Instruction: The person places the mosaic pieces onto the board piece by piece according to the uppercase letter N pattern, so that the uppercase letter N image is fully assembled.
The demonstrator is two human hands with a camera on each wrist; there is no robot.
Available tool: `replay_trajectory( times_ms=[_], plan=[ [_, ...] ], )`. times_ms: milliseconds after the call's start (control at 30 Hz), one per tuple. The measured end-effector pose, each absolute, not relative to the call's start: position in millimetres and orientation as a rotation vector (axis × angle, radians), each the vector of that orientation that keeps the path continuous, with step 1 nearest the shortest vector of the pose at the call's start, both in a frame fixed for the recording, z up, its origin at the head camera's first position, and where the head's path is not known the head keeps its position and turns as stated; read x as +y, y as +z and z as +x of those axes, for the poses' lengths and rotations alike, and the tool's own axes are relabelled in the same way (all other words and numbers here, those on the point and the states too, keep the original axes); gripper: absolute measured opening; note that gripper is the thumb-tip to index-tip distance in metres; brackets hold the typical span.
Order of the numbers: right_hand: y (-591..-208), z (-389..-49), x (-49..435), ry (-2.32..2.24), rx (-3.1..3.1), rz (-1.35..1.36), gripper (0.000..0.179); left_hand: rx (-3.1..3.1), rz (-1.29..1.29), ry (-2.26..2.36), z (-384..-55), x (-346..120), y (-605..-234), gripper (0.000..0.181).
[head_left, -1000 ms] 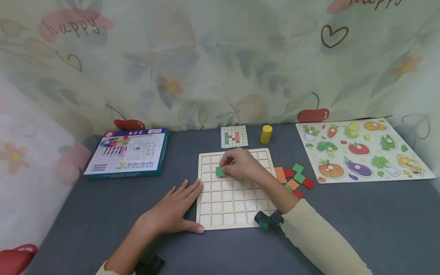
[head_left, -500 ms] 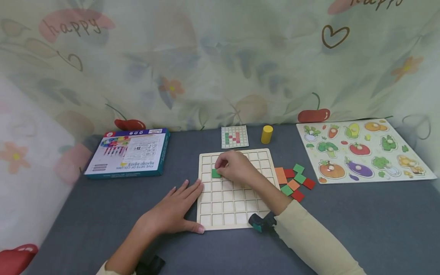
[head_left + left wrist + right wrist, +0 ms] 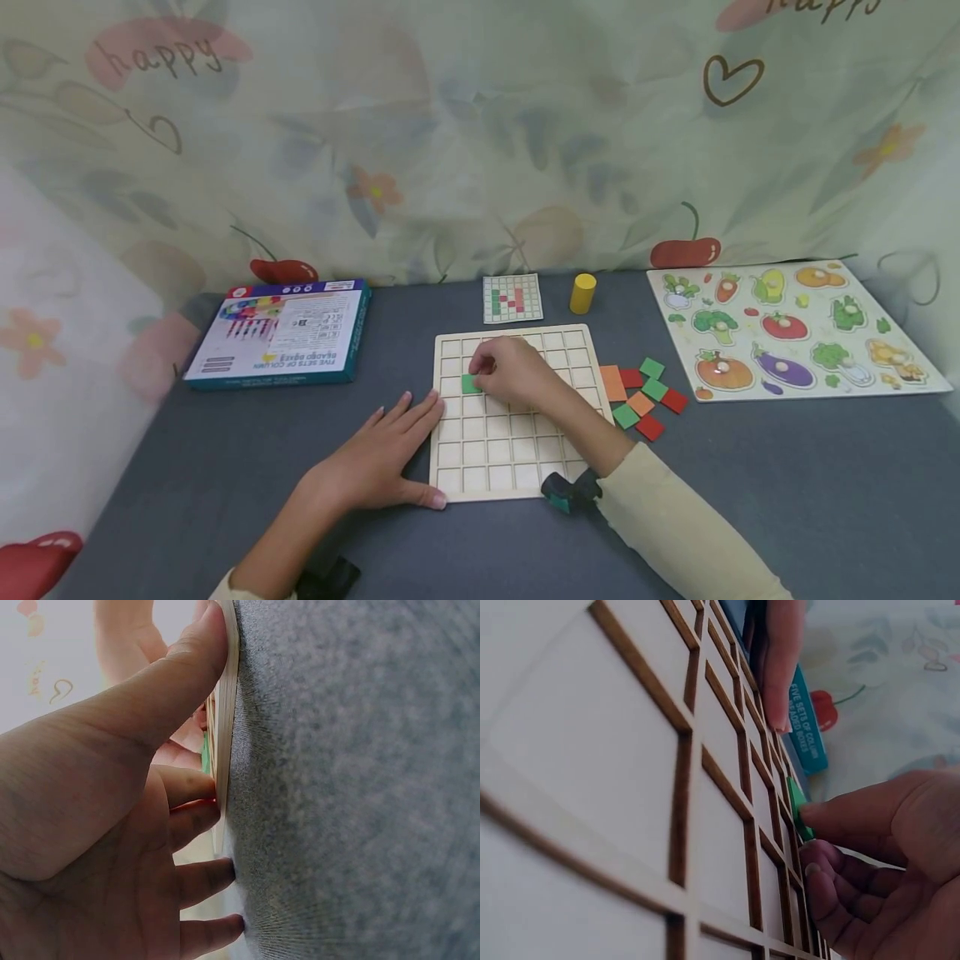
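A pale wooden grid board (image 3: 474, 454) lies on the dark grey cloth. My right hand (image 3: 513, 371) reaches over it from the right and pinches a small green square tile (image 3: 470, 384) between thumb and fingers. That tile is at the second column from the left, in the board's upper half; in the right wrist view the green tile (image 3: 796, 801) looks tilted against the grid ridges, with the thumb on it. My left hand (image 3: 375, 462) lies spread along the board's left edge, thumb at the lower corner. In the left wrist view its fingertips touch board edge and cloth.
Loose green, orange and red tiles (image 3: 649, 427) lie right of the board. Behind it are a pattern card (image 3: 512, 298) with coloured squares and a yellow cylinder (image 3: 582, 293). A flat box (image 3: 277, 337) sits back left, a vegetable puzzle board (image 3: 795, 333) back right.
My right hand has moved slightly left with the green tile, then lowered a little toward the viewer onto the second column. The left hand has stayed in place.
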State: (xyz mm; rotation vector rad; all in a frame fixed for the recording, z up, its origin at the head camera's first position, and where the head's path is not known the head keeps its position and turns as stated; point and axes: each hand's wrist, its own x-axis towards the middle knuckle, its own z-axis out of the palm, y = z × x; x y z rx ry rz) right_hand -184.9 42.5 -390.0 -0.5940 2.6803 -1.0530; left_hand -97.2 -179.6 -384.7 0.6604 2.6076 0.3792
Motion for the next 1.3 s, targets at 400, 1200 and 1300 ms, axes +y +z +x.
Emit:
replay_trajectory(
  times_ms=[400,1200,1300],
  plan=[
    [-393.0,-171.5,45.4,-0.989,2.736,-0.739,0.021,2.608,0.652,0.365,-97.4,-179.4,-385.1,0.114],
    [-383.2,-121.1,180.3,-1.045,2.788,-0.677,0.014,2.598,0.649,0.395,-96.1,-179.3,-383.8,0.114],
    [-385.6,-117.7,200.9,-0.982,2.799,-0.591,0.017,2.598,0.654,0.396,-96.1,-179.0,-384.5,0.114]
  ],
)
